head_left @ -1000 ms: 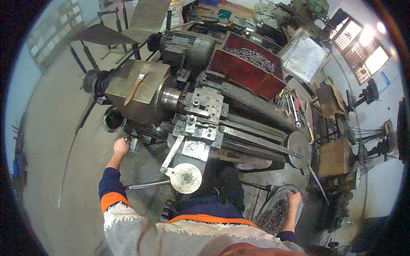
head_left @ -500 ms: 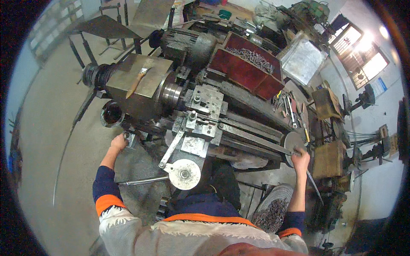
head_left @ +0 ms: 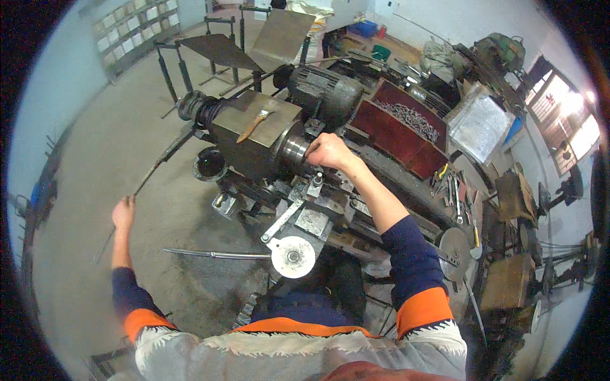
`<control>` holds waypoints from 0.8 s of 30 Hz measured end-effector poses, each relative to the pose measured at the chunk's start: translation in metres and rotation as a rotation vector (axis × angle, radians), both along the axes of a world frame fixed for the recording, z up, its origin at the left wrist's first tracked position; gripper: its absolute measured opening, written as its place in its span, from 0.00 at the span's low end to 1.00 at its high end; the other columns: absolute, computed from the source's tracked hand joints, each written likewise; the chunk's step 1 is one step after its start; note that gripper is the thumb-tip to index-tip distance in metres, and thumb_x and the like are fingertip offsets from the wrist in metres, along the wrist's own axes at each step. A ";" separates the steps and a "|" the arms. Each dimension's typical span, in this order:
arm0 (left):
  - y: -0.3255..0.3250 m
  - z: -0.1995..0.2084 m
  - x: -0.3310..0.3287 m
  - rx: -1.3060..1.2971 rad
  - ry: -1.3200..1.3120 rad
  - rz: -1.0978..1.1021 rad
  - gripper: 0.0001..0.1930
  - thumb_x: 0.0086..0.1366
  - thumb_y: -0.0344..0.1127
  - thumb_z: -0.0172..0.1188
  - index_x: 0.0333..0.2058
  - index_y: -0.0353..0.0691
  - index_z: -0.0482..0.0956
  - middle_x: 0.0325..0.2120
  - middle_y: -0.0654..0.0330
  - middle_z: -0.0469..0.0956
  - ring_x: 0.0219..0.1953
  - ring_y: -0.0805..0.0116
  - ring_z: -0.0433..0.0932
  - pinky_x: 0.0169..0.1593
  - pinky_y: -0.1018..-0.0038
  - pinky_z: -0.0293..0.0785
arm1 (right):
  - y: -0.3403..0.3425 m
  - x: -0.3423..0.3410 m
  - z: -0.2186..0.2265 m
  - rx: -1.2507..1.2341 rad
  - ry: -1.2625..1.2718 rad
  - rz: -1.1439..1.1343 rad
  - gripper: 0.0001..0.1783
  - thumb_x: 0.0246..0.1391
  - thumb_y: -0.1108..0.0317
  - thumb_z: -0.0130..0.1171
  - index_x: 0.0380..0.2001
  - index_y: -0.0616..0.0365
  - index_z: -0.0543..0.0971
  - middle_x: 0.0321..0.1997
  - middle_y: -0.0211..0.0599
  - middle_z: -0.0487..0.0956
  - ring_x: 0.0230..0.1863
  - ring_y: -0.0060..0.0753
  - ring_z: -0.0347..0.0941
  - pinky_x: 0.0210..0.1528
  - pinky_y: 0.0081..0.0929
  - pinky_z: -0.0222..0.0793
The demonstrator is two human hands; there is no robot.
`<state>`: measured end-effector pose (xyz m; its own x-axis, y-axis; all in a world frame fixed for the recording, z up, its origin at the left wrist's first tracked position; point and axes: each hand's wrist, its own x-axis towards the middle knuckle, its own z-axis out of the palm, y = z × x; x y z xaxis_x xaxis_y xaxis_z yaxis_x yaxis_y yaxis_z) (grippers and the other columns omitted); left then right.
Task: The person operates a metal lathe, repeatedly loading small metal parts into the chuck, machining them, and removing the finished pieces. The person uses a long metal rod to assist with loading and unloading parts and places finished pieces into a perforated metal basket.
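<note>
On the left, my left hand (head_left: 124, 213) is closed around a long thin metal rod (head_left: 155, 168) that slants down from the rear end of a small lathe. My right hand (head_left: 327, 152) reaches across the machine, its fingers pinched together at the face of the shiny round chuck (head_left: 295, 150). Whatever the fingertips hold there is hidden. Just below that hand is the tool post (head_left: 318, 181), with a flat lever (head_left: 283, 220) and a round white disc (head_left: 293, 257) nearer to me. A wooden-handled brush (head_left: 255, 126) lies on the headstock cover (head_left: 229, 116).
Behind the lathe, a dark red tray (head_left: 394, 136) holds many small metal pieces (head_left: 406, 117). Wrenches (head_left: 457, 200) lie at its right, near a round handwheel (head_left: 455, 247). A motor (head_left: 324, 92) stands behind the headstock. A bar handle (head_left: 216, 253) sticks out left from the disc.
My right hand has left the handwheel and moved left to the chuck. My left hand has gone from the small handle below the headstock to the rod. The view has shifted.
</note>
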<state>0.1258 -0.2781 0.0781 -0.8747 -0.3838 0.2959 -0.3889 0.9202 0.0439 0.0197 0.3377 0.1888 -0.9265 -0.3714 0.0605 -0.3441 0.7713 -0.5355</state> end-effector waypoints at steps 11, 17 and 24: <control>0.200 0.038 0.077 0.146 -0.003 0.133 0.20 0.55 0.52 0.54 0.27 0.37 0.73 0.23 0.47 0.76 0.29 0.48 0.77 0.34 0.56 0.71 | -0.018 0.002 -0.005 0.312 0.088 -0.106 0.15 0.26 0.65 0.56 0.19 0.66 0.78 0.25 0.54 0.77 0.32 0.49 0.75 0.38 0.34 0.71; 0.192 0.057 0.063 -0.010 -0.099 -0.170 0.15 0.54 0.45 0.58 0.28 0.36 0.74 0.22 0.49 0.76 0.27 0.48 0.76 0.32 0.58 0.71 | -0.013 0.022 0.021 0.178 0.146 -0.128 0.15 0.27 0.66 0.56 0.24 0.60 0.81 0.32 0.48 0.78 0.38 0.44 0.74 0.43 0.31 0.70; 0.360 0.108 0.004 1.603 -0.111 -0.860 0.17 0.64 0.42 0.48 0.32 0.30 0.74 0.26 0.54 0.78 0.29 0.68 0.78 0.35 0.74 0.74 | -0.015 0.110 0.037 -0.373 0.498 0.295 0.22 0.22 0.73 0.53 0.30 0.54 0.81 0.38 0.37 0.78 0.44 0.41 0.70 0.46 0.31 0.66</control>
